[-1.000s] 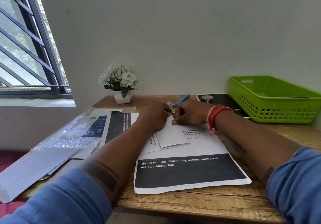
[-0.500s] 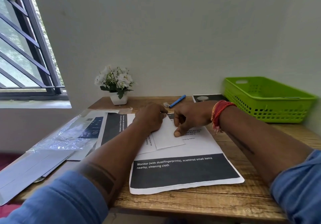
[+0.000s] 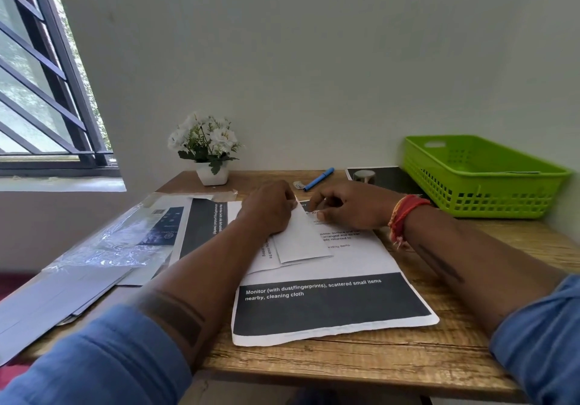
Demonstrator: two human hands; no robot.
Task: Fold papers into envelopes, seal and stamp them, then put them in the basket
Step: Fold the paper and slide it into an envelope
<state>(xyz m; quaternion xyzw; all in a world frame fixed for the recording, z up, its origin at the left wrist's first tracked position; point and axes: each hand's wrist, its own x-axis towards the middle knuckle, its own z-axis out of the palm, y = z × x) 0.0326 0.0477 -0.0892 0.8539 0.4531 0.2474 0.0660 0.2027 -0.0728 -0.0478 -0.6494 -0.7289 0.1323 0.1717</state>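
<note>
Both hands work at the far end of a folded white paper (image 3: 299, 239) that lies on a printed sheet (image 3: 329, 304) in the middle of the wooden table (image 3: 408, 364). The left hand (image 3: 270, 208) rests knuckles-up on the paper's left side, fingers curled down onto it; whether the fingers pinch the edge or only press cannot be told, since they are hidden under the hand. The right hand (image 3: 348, 205) sits just beside it, touching the paper's upper right edge, with thumb and forefinger curled together at that edge as in a pinch. The 2 hands nearly touch over the paper's top corner.

The folded paper is narrow, points toward the camera, and overlaps a second white sheet beneath it. The printed sheet carries a dark band with white lettering near its front edge.

The green basket (image 3: 480, 178) stands at the table's right rear, well apart from the paper; nothing in it can be clearly made out. A blue pen (image 3: 318, 178) lies behind the hands, with a small pale item just beside it. A dark printed page (image 3: 383, 177) lies between pen and basket. A potted white flower (image 3: 208, 150) stands at the left rear. Further papers and clear plastic wrapping (image 3: 110, 241) lie along the table's left side. A red thread band (image 3: 405, 213) circles the right wrist.
</note>
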